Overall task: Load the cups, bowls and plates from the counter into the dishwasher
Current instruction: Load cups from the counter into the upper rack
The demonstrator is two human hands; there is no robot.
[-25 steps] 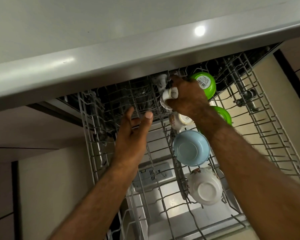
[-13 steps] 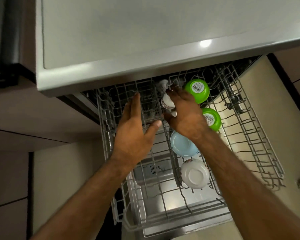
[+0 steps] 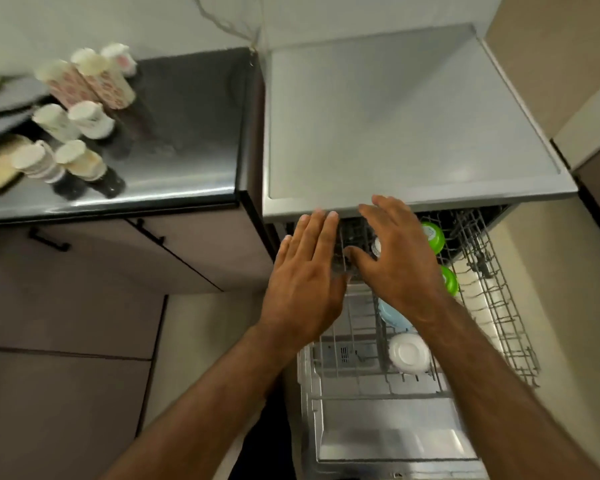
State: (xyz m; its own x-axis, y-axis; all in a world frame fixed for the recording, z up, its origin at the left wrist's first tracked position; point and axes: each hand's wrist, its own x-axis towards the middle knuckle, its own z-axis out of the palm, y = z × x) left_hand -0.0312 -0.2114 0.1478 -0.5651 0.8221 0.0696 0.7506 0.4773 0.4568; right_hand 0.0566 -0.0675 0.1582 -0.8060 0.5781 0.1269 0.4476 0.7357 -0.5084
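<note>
The dishwasher's wire upper rack point(image 3: 499, 306) is pulled out below its grey top point(image 3: 395, 116). Upside down in the rack sit two green cups point(image 3: 432, 237) point(image 3: 449, 280), a light blue bowl point(image 3: 390, 315), a white bowl point(image 3: 409, 351) and a white mug point(image 3: 376, 245) partly hidden by my right hand. My right hand point(image 3: 395, 258) hovers over the rack with fingers spread, holding nothing. My left hand point(image 3: 305, 282) is flat and empty beside it at the rack's left edge. Several upturned cups point(image 3: 80, 123) stand on the dark counter point(image 3: 187, 133) at the far left.
Grey and tan plates point(image 3: 0, 133) lie at the counter's left edge. Brown cabinet fronts with black handles point(image 3: 49, 240) run under the counter. The lowered dishwasher door point(image 3: 395, 445) juts toward me. A beige wall panel point(image 3: 568, 81) borders the right side.
My right hand let go of the white mug in the rack and opened. Both hands rose away from the rack, and my view swung up and left, revealing the counter.
</note>
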